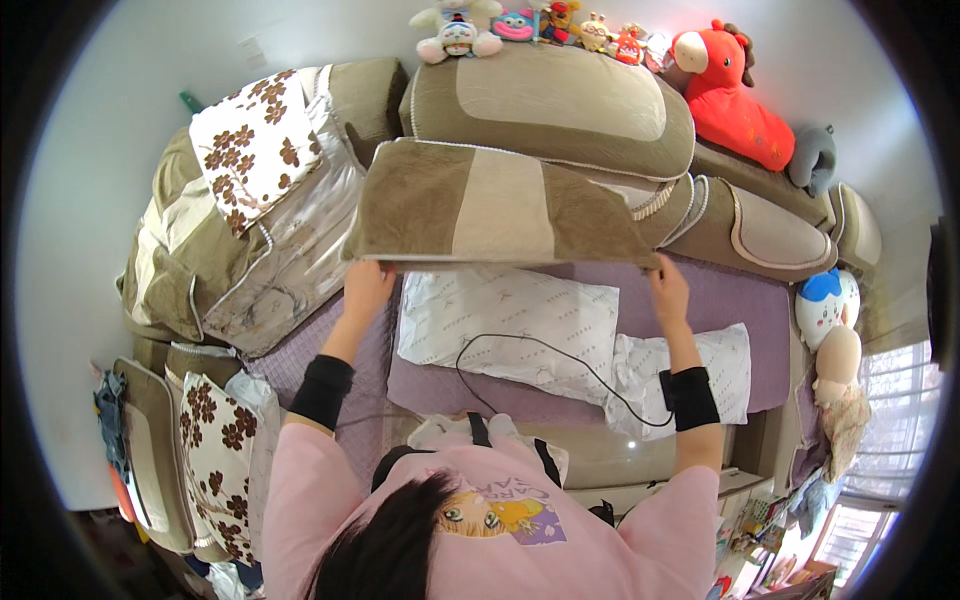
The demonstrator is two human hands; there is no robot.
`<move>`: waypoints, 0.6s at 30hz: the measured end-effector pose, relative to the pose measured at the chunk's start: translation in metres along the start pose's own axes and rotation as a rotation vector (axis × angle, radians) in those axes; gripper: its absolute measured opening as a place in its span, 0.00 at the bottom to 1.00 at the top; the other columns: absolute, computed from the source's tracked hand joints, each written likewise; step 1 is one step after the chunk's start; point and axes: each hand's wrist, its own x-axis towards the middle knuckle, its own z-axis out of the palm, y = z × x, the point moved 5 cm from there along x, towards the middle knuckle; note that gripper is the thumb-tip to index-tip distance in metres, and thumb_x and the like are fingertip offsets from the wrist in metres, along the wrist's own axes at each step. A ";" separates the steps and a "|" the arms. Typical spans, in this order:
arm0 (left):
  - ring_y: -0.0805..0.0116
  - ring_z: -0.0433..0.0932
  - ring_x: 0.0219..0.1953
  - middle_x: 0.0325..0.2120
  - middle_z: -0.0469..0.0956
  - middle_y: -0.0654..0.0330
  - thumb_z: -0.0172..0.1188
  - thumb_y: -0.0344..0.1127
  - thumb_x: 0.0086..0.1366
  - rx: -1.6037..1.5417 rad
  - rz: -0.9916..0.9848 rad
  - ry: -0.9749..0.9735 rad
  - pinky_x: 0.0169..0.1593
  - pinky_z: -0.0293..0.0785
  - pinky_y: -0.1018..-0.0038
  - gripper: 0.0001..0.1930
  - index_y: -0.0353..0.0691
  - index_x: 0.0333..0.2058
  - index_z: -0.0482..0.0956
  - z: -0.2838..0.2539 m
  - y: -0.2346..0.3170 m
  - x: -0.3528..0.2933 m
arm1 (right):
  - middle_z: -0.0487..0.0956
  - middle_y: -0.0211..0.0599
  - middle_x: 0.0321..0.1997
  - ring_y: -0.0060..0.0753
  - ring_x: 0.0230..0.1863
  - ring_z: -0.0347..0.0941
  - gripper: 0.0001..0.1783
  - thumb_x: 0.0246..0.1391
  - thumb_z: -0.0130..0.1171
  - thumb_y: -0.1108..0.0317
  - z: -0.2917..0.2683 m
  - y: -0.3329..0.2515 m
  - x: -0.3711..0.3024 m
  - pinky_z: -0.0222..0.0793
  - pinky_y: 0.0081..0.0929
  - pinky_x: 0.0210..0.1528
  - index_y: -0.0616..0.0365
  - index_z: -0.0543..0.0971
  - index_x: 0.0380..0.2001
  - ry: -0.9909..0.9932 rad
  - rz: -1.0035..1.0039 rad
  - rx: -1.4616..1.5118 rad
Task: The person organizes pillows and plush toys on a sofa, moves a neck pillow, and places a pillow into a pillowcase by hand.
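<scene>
A brown plush sofa cover (pixel 500 205) with a beige middle band and white edging is stretched out in front of me, raised above the seat. My left hand (pixel 372 280) is closed on the left end of its near edge. At the right end of that edge, my right hand (pixel 668 285) pinches the corner. Below the cover lies a long white pillow insert (pixel 510 330), its far part hidden by the cloth. A smaller white pillow insert (pixel 690 370) lies to its right, partly behind my right forearm. Both rest on the purple quilted seat (pixel 740 300).
Brown and beige backrests (pixel 560 105) line the wall, with soft toys (pixel 595 35) and a red plush horse (pixel 735 105) on top. Flowered cloths (pixel 255 145) drape the left side. A black cable (pixel 545 340) loops from my right wrist to my body.
</scene>
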 end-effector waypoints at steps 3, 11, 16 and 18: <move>0.46 0.68 0.31 0.25 0.70 0.43 0.54 0.34 0.48 -0.221 0.009 -0.115 0.34 0.64 0.58 0.11 0.32 0.27 0.68 0.065 -0.017 -0.030 | 0.73 0.46 0.34 0.47 0.35 0.69 0.15 0.48 0.42 0.64 0.047 0.036 -0.034 0.64 0.35 0.36 0.56 0.70 0.39 -0.089 0.116 -0.032; 0.49 0.67 0.42 0.37 0.69 0.43 0.51 0.30 0.49 -0.335 -0.134 -0.787 0.45 0.64 0.65 0.18 0.30 0.40 0.66 0.195 -0.055 -0.134 | 0.70 0.51 0.42 0.50 0.43 0.66 0.23 0.49 0.39 0.57 0.147 0.182 -0.195 0.60 0.40 0.44 0.59 0.66 0.45 -0.647 0.722 -0.260; 0.51 0.68 0.43 0.39 0.69 0.44 0.55 0.40 0.49 -0.390 -0.468 -0.615 0.46 0.64 0.67 0.26 0.29 0.45 0.62 0.232 -0.095 -0.147 | 0.71 0.51 0.41 0.48 0.44 0.66 0.25 0.46 0.45 0.55 0.169 0.205 -0.232 0.61 0.35 0.45 0.62 0.65 0.44 -0.672 0.836 -0.289; 0.50 0.68 0.42 0.38 0.69 0.41 0.59 0.46 0.46 -0.311 -0.568 -0.554 0.45 0.64 0.65 0.33 0.28 0.45 0.61 0.244 -0.101 -0.134 | 0.73 0.50 0.38 0.47 0.42 0.68 0.24 0.43 0.50 0.57 0.181 0.201 -0.231 0.62 0.33 0.44 0.63 0.68 0.42 -0.638 0.871 -0.081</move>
